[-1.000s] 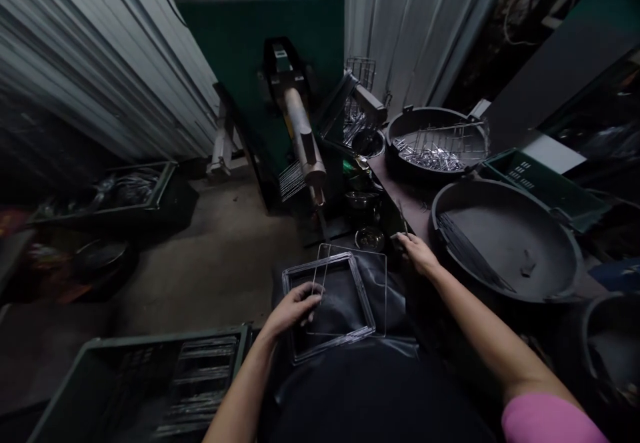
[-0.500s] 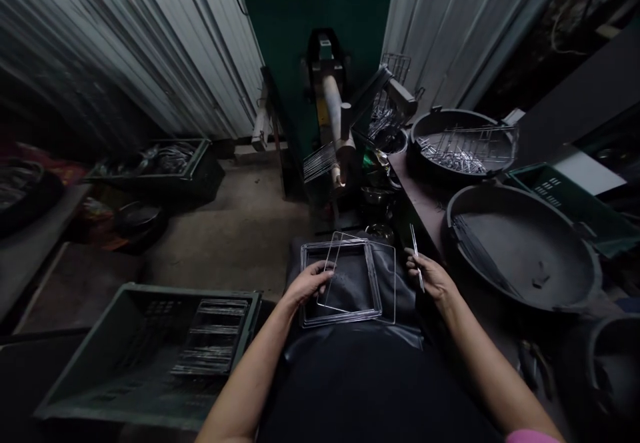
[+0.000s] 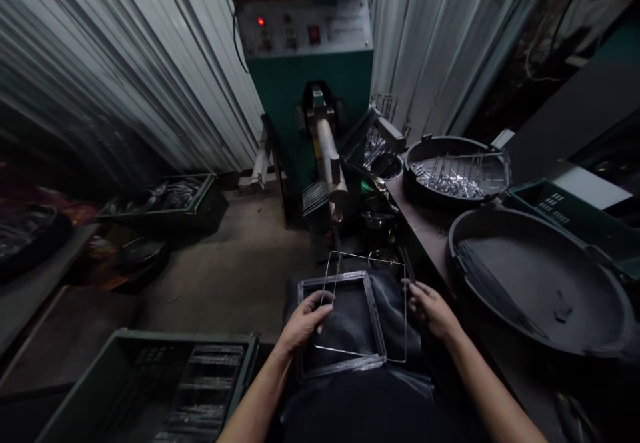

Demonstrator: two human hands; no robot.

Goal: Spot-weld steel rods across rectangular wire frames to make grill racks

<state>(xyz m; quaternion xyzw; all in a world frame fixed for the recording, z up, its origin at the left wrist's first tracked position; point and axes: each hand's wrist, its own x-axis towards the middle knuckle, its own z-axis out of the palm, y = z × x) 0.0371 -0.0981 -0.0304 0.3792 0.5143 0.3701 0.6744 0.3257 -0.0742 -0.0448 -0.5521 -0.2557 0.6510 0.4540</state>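
A stack of rectangular wire frames (image 3: 376, 323) rests on the dark cloth over my lap. A single thin wire frame (image 3: 367, 257) lies tilted over the stack. My left hand (image 3: 305, 321) grips the left side of this thin frame, fingers closed on the wire. My right hand (image 3: 431, 308) is at the frame's right side, fingers curled around a short metal rod (image 3: 407, 266) that points away from me.
A green machine (image 3: 315, 76) with a protruding arm (image 3: 330, 163) stands ahead. A large dark round pan (image 3: 540, 283) and a farther pan of metal pieces (image 3: 455, 173) sit on the right bench. A green crate (image 3: 150, 383) of wire parts sits lower left.
The view has tilted up toward the machine. My right hand has come from the bench with the rod to the frame's right side. My left hand keeps its hold.
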